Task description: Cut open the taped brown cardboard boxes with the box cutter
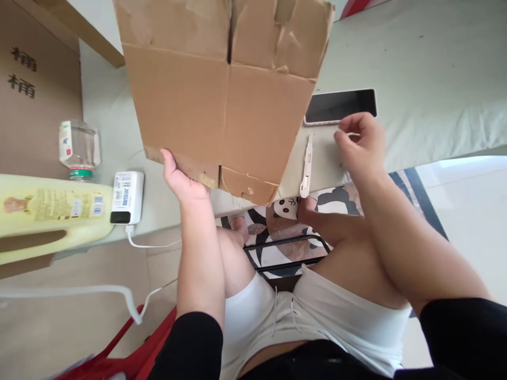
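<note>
A brown cardboard box, flattened and creased with slits between its flaps, is tilted up in front of me. Its lower left edge is held by my left hand, the thumb on the near face and the other fingers hidden behind. My right hand hovers by the lower edge of a phone with a dark screen. Its fingers are curled loosely, thumb and forefinger slightly apart, nothing visible between them. Between the cardboard and that hand lies a slim white utility knife on the cloth-covered table.
On the left are a clear bottle lying on its side, a yellow jug and a white power bank with a cable. A large printed carton stands behind them. Below are a black metal frame and a panda-patterned mat.
</note>
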A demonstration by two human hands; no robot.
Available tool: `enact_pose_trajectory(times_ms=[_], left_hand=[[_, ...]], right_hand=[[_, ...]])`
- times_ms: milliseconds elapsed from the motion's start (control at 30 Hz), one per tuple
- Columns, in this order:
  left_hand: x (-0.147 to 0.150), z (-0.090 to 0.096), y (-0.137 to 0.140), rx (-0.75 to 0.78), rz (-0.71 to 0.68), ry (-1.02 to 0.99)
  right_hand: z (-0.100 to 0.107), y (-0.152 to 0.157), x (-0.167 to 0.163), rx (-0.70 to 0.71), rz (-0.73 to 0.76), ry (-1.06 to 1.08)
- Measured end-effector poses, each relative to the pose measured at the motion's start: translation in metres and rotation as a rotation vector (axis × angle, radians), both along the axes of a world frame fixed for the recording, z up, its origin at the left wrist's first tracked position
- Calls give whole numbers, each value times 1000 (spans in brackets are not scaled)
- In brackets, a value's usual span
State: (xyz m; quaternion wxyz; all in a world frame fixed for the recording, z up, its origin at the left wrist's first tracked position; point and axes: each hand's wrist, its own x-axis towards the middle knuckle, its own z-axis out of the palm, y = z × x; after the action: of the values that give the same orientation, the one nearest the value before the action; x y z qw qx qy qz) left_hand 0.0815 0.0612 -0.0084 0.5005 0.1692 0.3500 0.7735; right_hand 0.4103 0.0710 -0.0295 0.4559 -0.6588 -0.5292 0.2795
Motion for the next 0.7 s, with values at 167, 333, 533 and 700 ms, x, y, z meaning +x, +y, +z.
enact_pose_trajectory(times_ms=[167,333,533,700], left_hand=[[-11,-5,9,-12,1,53],[-17,1,7,-11,13,158],[-23,9,2,-56,42,145],[-26,8,1,-77,58,161]], right_hand=[[9,15,7,43,25,-347],[36,61,14,-278,151,-692],[45,115,31,-540,376,-886],[41,126,33,-506,340,-809]])
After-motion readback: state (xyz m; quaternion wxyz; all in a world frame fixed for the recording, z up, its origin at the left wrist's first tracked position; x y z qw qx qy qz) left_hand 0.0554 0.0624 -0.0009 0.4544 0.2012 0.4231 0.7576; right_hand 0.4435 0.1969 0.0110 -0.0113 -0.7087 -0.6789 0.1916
